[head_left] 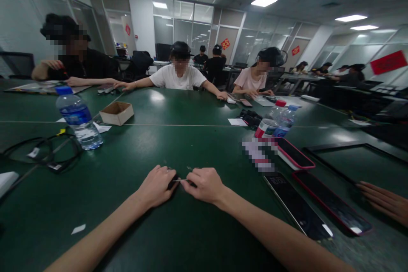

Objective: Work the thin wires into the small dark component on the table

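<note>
My left hand [157,186] and my right hand [205,184] rest knuckles-up on the green table [178,136], close together near its front middle. Between them they pinch a small dark object with a thin light-coloured part [180,180] bridging the gap; what it is stays too small to tell. Both hands have fingers curled around its ends. A tiny speck lies on the table just beyond the hands.
A water bottle [79,118], black cables [44,151] and a small cardboard box [116,112] sit left. Right lie phones [331,202], a dark tablet [296,206] and two bottles [277,122]. Another person's hand [384,200] rests far right. Several people sit across.
</note>
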`<action>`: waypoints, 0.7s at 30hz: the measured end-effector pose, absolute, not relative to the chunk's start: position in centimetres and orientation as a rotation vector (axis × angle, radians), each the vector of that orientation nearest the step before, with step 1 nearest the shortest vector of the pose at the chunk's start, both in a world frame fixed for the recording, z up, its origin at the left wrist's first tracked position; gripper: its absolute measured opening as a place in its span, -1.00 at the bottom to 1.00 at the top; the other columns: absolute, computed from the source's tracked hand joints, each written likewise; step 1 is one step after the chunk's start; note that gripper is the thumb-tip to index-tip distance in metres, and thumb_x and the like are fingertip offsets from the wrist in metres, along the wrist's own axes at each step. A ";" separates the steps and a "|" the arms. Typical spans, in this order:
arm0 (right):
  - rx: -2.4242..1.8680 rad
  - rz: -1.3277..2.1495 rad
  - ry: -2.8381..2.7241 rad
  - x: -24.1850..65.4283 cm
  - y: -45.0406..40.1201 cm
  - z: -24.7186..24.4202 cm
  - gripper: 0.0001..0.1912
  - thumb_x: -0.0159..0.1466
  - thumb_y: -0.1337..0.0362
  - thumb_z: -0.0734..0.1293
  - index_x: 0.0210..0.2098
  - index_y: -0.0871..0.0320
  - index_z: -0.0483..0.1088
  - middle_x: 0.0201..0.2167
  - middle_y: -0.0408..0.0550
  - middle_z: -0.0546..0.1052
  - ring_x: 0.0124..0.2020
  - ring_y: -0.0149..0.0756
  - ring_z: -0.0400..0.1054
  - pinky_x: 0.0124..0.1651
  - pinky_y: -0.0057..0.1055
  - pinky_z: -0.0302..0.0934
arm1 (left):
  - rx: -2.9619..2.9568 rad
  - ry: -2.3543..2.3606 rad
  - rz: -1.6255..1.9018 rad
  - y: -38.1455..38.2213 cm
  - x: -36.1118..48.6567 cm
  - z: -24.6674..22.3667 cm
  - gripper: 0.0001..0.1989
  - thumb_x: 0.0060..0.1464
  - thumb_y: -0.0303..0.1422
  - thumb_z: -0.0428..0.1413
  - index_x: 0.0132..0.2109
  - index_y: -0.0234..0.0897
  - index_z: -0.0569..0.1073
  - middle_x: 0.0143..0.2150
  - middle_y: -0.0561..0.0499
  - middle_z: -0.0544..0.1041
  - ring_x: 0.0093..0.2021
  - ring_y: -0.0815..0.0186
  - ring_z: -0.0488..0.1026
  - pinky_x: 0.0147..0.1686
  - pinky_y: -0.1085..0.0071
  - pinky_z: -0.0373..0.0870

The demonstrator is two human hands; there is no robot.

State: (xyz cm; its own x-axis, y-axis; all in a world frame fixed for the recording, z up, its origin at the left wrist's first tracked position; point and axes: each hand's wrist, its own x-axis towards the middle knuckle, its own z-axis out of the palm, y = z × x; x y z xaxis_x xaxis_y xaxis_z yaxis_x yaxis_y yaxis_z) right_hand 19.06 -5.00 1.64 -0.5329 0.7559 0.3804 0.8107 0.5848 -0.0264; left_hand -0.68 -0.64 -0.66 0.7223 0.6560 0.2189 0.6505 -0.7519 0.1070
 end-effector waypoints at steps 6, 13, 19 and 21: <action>-1.411 0.003 -2.275 19.3 -4.7 2.3 -0.68 0.28 0.34 0.11 -0.01 0.21 0.30 -0.19 0.00 0.39 -0.28 -0.41 0.27 -0.24 -0.47 0.15 | 2.807 0.950 0.513 -1.1 -0.8 0.2 -0.71 0.24 -0.16 -0.16 -0.19 -0.24 0.34 -0.25 -0.02 0.43 -0.29 0.27 0.38 -0.24 0.30 0.23; -1.304 0.091 -2.322 19.2 -5.1 2.5 -0.70 0.23 0.41 0.13 -0.05 0.19 0.30 -0.18 0.00 0.36 -0.20 -0.34 0.24 -0.13 -0.37 0.17 | 2.812 0.828 0.573 -1.5 -0.9 0.6 -0.73 0.23 -0.17 -0.13 -0.14 -0.23 0.35 -0.08 -0.06 0.39 -0.20 0.27 0.37 -0.19 0.32 0.25; -1.308 0.051 -2.318 19.0 -5.3 2.6 -0.74 0.26 0.38 0.12 -0.08 0.20 0.30 -0.19 -0.01 0.36 -0.25 -0.38 0.23 -0.19 -0.42 0.15 | 2.789 1.090 0.636 -1.3 -1.0 0.1 -0.70 0.26 -0.24 -0.21 -0.27 -0.28 0.33 -0.32 -0.04 0.45 -0.32 0.26 0.37 -0.22 0.28 0.22; -1.326 0.022 -2.350 19.0 -5.2 2.6 -0.77 0.28 0.35 0.11 -0.16 0.20 0.35 -0.24 -0.03 0.37 -0.31 -0.41 0.23 -0.24 -0.43 0.13 | 2.769 1.126 0.641 -1.3 -1.1 0.0 -0.69 0.26 -0.25 -0.22 -0.30 -0.28 0.33 -0.36 -0.02 0.45 -0.35 0.27 0.38 -0.23 0.29 0.20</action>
